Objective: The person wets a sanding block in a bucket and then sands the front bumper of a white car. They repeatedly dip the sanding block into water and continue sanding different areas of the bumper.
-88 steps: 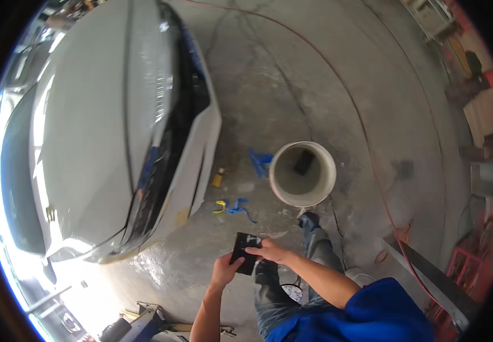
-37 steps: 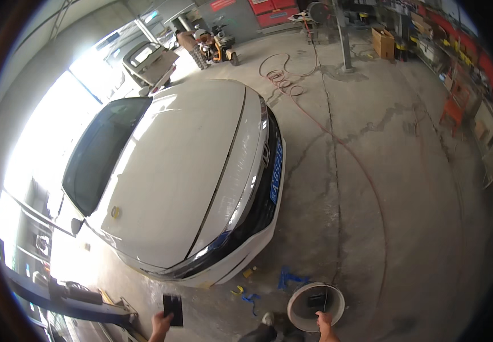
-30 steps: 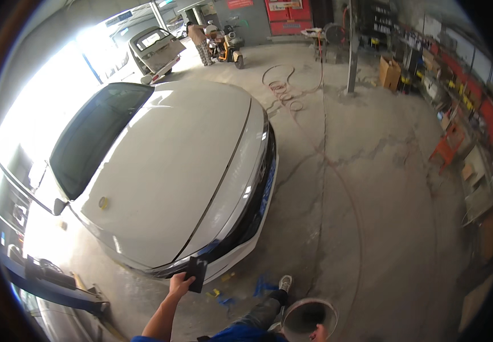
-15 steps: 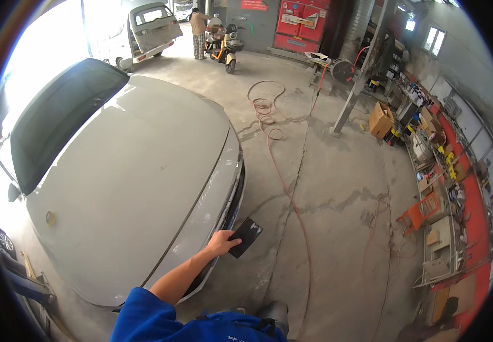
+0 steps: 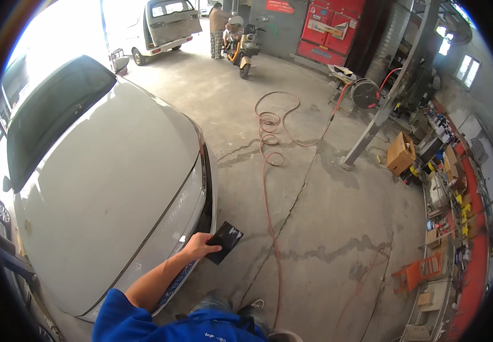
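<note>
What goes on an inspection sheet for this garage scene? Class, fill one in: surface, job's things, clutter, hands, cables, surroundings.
Surface: cracked, stained concrete floor.
Job's things: dark flat pad held beside the front of the white car.
Clutter: cardboard box and an orange stand by the shelves on the right.
Hands: left hand grips the pad; right hand not in view.
Cables: red hose loops across the floor from a reel.
Surroundings: van, scooter, a person standing by it.
</note>
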The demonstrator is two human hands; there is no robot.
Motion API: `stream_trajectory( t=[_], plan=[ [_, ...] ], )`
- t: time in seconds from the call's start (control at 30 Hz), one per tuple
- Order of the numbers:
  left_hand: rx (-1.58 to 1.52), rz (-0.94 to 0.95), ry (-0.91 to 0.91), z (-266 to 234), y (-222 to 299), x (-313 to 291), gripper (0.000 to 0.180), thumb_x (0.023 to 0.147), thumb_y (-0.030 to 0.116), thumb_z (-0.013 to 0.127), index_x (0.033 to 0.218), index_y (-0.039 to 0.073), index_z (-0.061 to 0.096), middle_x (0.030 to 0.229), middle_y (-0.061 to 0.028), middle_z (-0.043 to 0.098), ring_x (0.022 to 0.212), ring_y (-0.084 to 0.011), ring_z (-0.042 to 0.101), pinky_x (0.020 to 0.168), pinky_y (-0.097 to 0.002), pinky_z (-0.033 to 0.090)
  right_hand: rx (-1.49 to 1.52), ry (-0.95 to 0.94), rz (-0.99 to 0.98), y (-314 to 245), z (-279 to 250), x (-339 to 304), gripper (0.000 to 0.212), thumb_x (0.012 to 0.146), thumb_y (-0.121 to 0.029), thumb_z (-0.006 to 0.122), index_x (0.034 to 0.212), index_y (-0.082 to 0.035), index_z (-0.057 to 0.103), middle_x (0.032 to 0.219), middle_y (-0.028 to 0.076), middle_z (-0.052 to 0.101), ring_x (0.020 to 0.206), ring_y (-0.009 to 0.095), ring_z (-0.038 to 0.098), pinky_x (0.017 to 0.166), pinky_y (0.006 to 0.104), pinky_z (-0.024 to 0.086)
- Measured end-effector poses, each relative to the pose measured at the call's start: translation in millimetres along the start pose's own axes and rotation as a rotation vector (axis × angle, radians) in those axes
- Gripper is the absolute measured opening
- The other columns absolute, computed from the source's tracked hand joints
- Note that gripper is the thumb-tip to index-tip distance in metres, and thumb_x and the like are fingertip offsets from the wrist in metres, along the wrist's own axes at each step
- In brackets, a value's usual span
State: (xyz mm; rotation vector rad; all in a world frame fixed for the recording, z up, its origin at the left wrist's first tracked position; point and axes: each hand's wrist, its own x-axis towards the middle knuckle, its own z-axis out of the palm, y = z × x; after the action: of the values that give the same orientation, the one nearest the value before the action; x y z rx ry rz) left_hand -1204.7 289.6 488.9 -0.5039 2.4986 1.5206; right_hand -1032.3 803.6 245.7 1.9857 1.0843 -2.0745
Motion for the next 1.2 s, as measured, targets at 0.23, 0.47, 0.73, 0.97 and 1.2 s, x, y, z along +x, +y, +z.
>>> stream_trajectory(
  t=[0.23,0.47,0.73,0.97,1.2],
  plan=[
    [-0.148,0.004,0.041,-10.6,47.9,152.3,0.033,0.081,0.009,0.074,0.110,-0.003,0.067,0.093,-0.0061,0.072,0.085,-0.0123,0.066,0.079,-0.0311,0.054,0.001,-0.072,-0.023,-94.7,153.0,53.8,0.043,0.083,-0.031,0.069,0.066,-0.018,0.031,0.054,0.001,0.026,0.042,0.017,0.030,0.045,0.0391,0.033],
    [-0.504,-0.077,0.065,-28.4,25.8,346.7,0.038,0.085,0.001,0.065,0.123,-0.001,0.061,0.096,-0.0036,0.069,0.087,-0.0094,0.061,0.078,-0.0290,0.053,-0.435,-0.179,-0.041,-162.8,488.5,74.5,0.050,0.082,-0.035,0.068,0.062,-0.020,0.025,0.051,-0.003,0.021,0.043,0.018,0.023,0.045,0.0395,0.031],
    [-0.531,-0.326,0.142,-76.7,35.8,426.6,0.034,0.090,0.006,0.063,0.124,0.002,0.063,0.092,-0.0026,0.068,0.085,-0.0083,0.056,0.076,-0.0290,0.050,-0.840,-0.448,-0.075,-175.6,853.3,-3.9,0.046,0.085,-0.030,0.068,0.061,-0.021,0.030,0.050,-0.003,0.026,0.041,0.015,0.031,0.046,0.0393,0.040],
    [-0.750,-0.491,0.522,-46.7,81.9,481.1,0.029,0.098,0.022,0.067,0.117,0.000,0.066,0.093,0.0013,0.066,0.086,-0.0082,0.056,0.078,-0.0285,0.048,-1.153,-0.688,-0.125,-138.8,1113.3,-19.4,0.042,0.085,-0.032,0.069,0.062,-0.020,0.035,0.050,-0.003,0.030,0.042,0.015,0.035,0.047,0.0374,0.042],
    [-0.855,-0.866,1.153,69.3,137.2,526.4,0.026,0.098,0.017,0.066,0.113,-0.003,0.068,0.097,-0.0004,0.070,0.088,-0.0073,0.060,0.079,-0.0271,0.051,-1.537,-0.940,-0.209,-47.1,1341.2,34.6,0.033,0.083,-0.033,0.070,0.067,-0.016,0.046,0.052,0.001,0.042,0.043,0.017,0.045,0.043,0.0358,0.041]
  ],
)
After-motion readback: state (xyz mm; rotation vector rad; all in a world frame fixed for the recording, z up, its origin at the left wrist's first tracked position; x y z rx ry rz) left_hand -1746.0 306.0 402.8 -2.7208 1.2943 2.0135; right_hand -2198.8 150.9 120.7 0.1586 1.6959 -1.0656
